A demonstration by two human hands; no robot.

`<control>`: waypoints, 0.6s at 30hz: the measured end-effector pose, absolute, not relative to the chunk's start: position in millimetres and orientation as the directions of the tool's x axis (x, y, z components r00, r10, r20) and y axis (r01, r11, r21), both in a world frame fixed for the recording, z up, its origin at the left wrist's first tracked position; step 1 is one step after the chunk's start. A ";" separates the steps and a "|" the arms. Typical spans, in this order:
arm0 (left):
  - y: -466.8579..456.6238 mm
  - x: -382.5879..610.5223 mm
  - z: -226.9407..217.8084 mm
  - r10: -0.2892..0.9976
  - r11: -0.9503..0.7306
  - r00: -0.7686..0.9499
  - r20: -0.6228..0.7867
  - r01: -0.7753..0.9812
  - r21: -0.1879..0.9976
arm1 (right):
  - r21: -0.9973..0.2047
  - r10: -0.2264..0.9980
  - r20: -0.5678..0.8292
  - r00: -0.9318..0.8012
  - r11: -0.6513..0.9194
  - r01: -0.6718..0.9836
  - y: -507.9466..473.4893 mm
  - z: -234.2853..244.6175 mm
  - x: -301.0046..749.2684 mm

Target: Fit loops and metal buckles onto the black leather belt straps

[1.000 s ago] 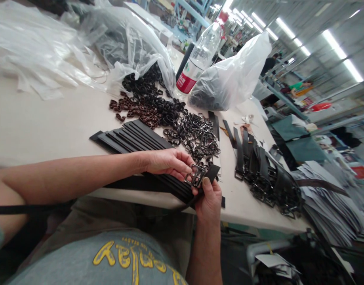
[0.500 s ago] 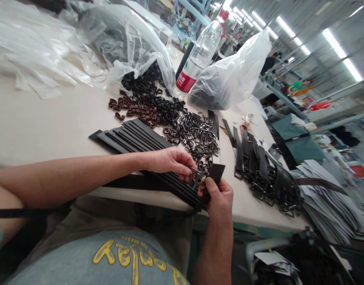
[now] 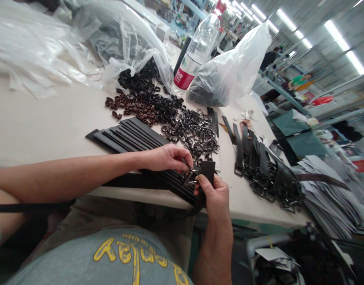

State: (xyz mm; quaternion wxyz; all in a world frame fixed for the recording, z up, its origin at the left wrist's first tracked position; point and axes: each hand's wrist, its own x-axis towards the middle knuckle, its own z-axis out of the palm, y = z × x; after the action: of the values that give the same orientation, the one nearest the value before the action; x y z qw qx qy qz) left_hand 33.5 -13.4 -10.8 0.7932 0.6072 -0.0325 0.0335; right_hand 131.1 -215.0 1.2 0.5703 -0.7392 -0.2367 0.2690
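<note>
We are bringing a metal buckle point(image 3: 190, 177) and a black strap point(image 3: 208, 169) close together, and this joining seems to be the step in hand. Our left grip point(image 3: 170, 159) is closing its thumb and fingers on the buckle, which is sitting at the fingertips, between our two hands. Our right grip point(image 3: 216, 194) is clamping the strap under the thumb; the free end is standing up above this thumb, and the other part is hanging down below the palm. The buckle is coming so near to the right thumb that we cannot tell if they are touching, nor if the strap is already passing through the frame. In our judgement, the next move is calling for a steady left hold while the right hand is lining up the strap with the buckle, without twisting it. Under and behind the left grip, a stack of black straps point(image 3: 137, 138) is lying on the bench point(image 3: 65, 118). Beyond both grips, a heap of buckles point(image 3: 196, 126) is waiting beside black loops point(image 3: 166, 109), and belts with buckles point(image 3: 259, 166) are lying to the right of the right grip.
</note>
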 end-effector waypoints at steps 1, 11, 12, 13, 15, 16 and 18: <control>-13.3 33.2 -10.7 0.017 0.257 0.996 0.093 -0.094 0.962 | -0.972 0.646 -0.130 0.752 -0.232 0.031 -213.9 1.6 130.5; -11.5 32.6 -8.0 -0.013 0.209 0.978 0.207 -0.200 0.957 | -0.957 0.622 -0.101 0.777 -0.273 0.095 -213.6 1.6 129.4; -11.1 32.2 -6.9 -0.013 0.174 0.975 0.220 -0.214 0.961 | -0.952 0.620 -0.087 0.780 -0.283 0.119 -214.0 2.6 128.4; -10.7 31.7 -5.6 -0.008 0.141 0.972 0.235 -0.231 0.963 | -0.944 0.616 -0.071 0.785 -0.295 0.147 -214.3 4.2 126.9; -9.9 30.5 -3.5 0.010 0.088 0.964 0.266 -0.266 0.960 | -0.922 0.605 -0.019 0.796 -0.318 0.220 -214.5 9.6 122.9; -9.6 29.9 -2.7 0.023 0.070 0.959 0.281 -0.282 0.957 | -0.907 0.600 0.019 0.800 -0.327 0.267 -214.4 13.1 120.5; -9.1 29.1 -1.9 0.057 0.043 0.950 0.307 -0.310 0.950 | -0.863 0.599 0.106 0.794 -0.341 0.372 -214.0 20.6 115.6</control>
State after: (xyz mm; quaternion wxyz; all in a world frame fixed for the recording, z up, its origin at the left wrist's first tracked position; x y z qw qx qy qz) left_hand 29.1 -9.1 -1.9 0.7163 0.6796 -0.0928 0.1281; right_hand 115.6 -214.0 20.6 0.4898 -0.8105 -0.2996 0.1156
